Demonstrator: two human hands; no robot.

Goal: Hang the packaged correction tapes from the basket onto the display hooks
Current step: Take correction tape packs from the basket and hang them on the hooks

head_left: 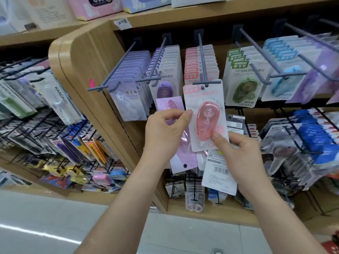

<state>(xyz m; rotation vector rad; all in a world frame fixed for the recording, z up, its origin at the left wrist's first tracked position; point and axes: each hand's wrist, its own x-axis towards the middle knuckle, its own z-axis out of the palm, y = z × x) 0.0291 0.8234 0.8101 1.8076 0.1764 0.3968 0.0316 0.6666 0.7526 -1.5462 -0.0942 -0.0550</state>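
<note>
Our right hand (236,149) pinches the lower edge of a pink correction tape pack (205,114), whose top hole sits at the tip of the middle hook (202,57). The same hand holds a white pack (220,173) behind it. Our left hand (165,131) curls its fingers round purple packs (183,156), touching the pink pack's edge.

Pastel boxes (95,8) line the top shelf (183,17). KAACA packs (58,99) and pens (91,149) fill the left rack; scissors (194,202) hang low.
</note>
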